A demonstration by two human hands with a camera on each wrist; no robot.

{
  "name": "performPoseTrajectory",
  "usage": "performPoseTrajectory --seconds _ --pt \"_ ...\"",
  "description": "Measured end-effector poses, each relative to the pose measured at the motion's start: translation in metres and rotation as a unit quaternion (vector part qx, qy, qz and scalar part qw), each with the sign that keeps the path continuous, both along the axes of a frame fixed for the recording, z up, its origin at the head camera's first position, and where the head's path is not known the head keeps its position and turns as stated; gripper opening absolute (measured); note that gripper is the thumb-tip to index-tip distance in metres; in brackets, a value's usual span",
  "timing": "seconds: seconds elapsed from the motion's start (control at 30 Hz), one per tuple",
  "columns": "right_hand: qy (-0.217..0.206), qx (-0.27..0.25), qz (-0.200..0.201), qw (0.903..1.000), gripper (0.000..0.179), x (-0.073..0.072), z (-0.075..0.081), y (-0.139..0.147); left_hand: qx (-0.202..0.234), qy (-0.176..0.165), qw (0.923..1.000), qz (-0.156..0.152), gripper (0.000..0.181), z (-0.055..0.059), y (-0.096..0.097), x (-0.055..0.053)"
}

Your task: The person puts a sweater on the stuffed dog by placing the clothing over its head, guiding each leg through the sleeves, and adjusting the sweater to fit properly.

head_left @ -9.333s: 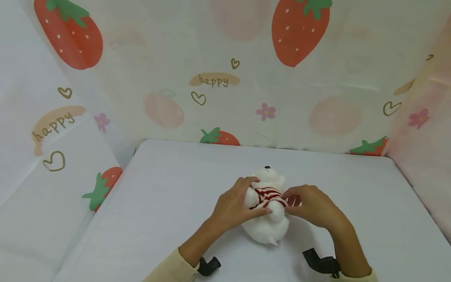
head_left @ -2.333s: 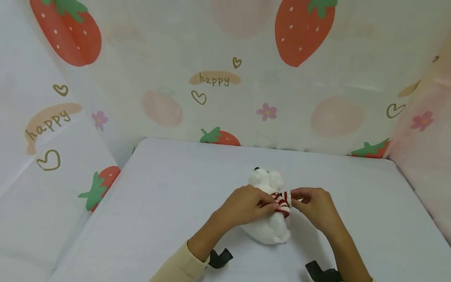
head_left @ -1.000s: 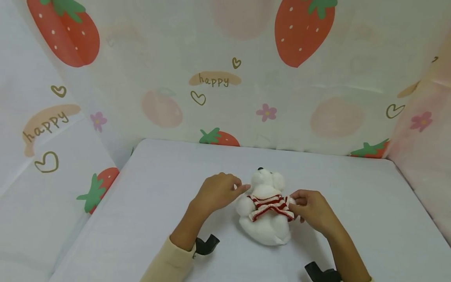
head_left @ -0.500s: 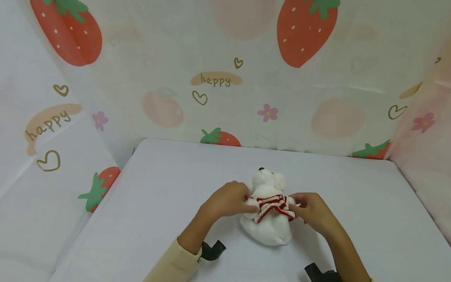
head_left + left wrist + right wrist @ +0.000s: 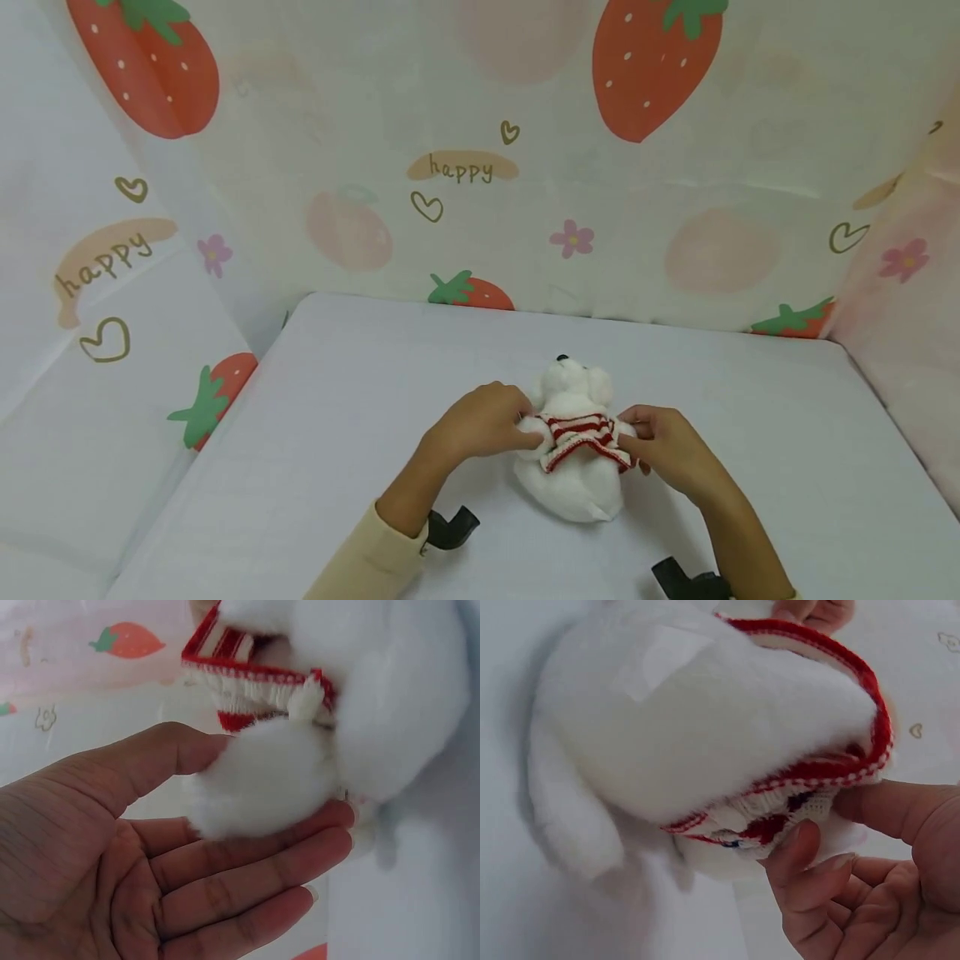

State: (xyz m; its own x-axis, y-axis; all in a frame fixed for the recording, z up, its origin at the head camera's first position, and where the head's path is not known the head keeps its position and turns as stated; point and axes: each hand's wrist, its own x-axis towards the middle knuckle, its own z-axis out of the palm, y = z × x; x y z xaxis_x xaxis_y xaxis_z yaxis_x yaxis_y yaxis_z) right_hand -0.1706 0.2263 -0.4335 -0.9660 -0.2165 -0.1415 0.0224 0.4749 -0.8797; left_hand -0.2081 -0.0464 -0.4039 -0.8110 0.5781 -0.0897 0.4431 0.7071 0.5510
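Observation:
A white plush bear (image 5: 570, 492) with a black nose lies on the table, its head toward the far side. It wears a red-and-white striped knitted sweater (image 5: 581, 429), whose hem flares over the belly. My left hand (image 5: 483, 421) pinches the bear's bare round paw (image 5: 262, 780), thumb on one side and fingers extended behind. On the other side my right hand (image 5: 671, 442) grips the other arm at the sweater's sleeve (image 5: 817, 806), thumb against the knit and fingers curled beneath. The paw inside that sleeve is mostly hidden.
The white table (image 5: 360, 358) extends around the bear on all sides. A strawberry-printed curtain (image 5: 480, 100) stands behind and along both sides. Black wrist mounts (image 5: 453, 529) are strapped below the hands.
Earlier the left hand covered the sweater, then lifted off to the left; now it holds the bear's paw. The sweater spreads wider over the belly. The right hand stays at the sleeve.

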Motion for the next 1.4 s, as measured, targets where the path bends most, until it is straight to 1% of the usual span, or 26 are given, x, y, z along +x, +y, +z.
performPoseTrajectory --seconds 0.13,0.2,0.37,0.5,0.57,0.7,0.77,0.93,1.1,1.17,1.23,1.4 --pt "-0.025 -0.032 0.021 0.9989 0.026 -0.002 -0.002 0.008 -0.011 0.006 0.9999 0.003 0.036 0.0 -0.005 -0.005" --pt "-0.033 -0.04 0.027 0.9983 0.028 -0.003 -0.002 0.01 -0.015 0.008 0.9999 0.001 0.035 0.0 -0.005 -0.005" --pt "-0.032 -0.028 0.039 0.9984 0.032 -0.003 -0.001 0.007 -0.017 0.005 0.9998 -0.007 0.033 0.0 -0.001 -0.004" --pt "-0.025 -0.008 0.042 0.9988 0.031 -0.002 0.001 0.002 -0.015 0.004 0.9998 -0.016 0.033 0.0 0.005 -0.003" --pt "-0.022 0.004 0.032 0.9992 0.028 -0.001 0.002 -0.001 -0.009 0.004 0.9998 -0.018 0.035 -0.001 0.006 -0.002" --pt "-0.012 0.023 -0.001 0.9997 0.021 0.001 0.002 -0.006 -0.001 0.004 0.9999 -0.013 0.034 -0.002 0.007 -0.002" --pt "-0.007 0.028 -0.016 0.9995 0.019 0.002 0.001 -0.008 0.0 0.006 1.0 -0.004 0.033 -0.002 0.006 -0.002" --pt "-0.003 0.037 -0.046 0.9982 0.018 0.002 0.0 -0.011 0.008 0.01 0.9994 0.031 0.027 -0.002 0.002 -0.003" --pt "-0.012 0.051 -0.076 0.9957 0.012 0.003 0.002 -0.013 0.016 0.007 0.9991 0.039 0.022 0.001 0.001 -0.003" --pt "-0.006 0.056 -0.079 0.9953 0.012 0.003 0.002 -0.014 0.015 0.01 0.999 0.042 0.022 0.003 0.002 -0.001" --pt "0.001 0.054 -0.074 0.9958 0.014 0.003 0.002 -0.014 0.012 0.015 0.9988 0.046 0.022 0.003 0.002 0.0" --pt "0.006 0.035 -0.038 0.9986 0.025 0.002 -0.001 -0.014 0.002 0.028 0.9983 0.05 0.024 0.004 0.002 0.001"
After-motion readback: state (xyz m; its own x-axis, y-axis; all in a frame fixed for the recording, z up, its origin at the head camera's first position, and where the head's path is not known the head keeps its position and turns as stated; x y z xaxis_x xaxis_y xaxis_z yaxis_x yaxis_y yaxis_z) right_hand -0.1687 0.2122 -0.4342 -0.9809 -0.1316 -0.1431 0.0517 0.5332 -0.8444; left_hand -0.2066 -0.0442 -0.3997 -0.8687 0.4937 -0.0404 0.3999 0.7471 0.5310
